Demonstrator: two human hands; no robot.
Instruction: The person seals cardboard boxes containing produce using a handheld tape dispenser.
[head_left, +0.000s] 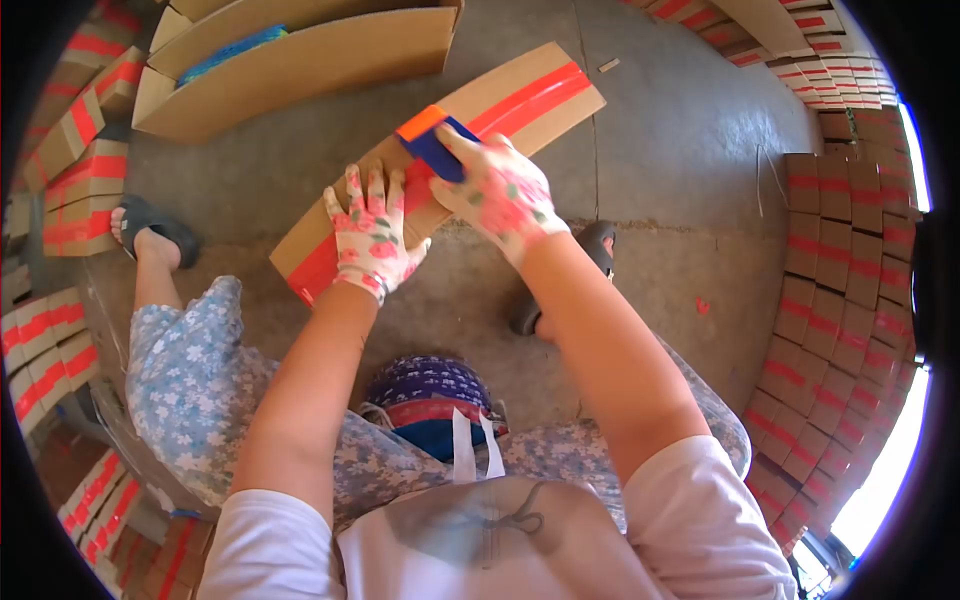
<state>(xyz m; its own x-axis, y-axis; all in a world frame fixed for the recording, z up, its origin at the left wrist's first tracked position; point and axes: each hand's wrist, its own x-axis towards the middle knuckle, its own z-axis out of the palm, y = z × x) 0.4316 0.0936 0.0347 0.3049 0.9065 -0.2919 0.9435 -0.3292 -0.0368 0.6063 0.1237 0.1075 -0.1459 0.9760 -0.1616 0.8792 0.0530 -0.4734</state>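
A long, narrow cardboard box point(477, 103) lies at a slant before me, with red tape point(540, 98) running along its upper face. My left hand point(375, 232), in a flower-patterned glove, rests on the box with its fingers spread flat. The matching glove covers my right hand point(500, 195), which is closed around a blue tape dispenser point(434, 152) with an orange front edge. The dispenser sits on top of the box, just beyond my left fingertips. Part of it is hidden under my right fingers.
An open carton point(330, 90) at the upper left has something blue-green inside. Red-taped boxes point(835, 255) are stacked along the right, and more taped boxes point(85, 195) stand at the left. Between my legs is a round purple patterned item point(425, 382). Concrete floor point(670, 200) surrounds the box.
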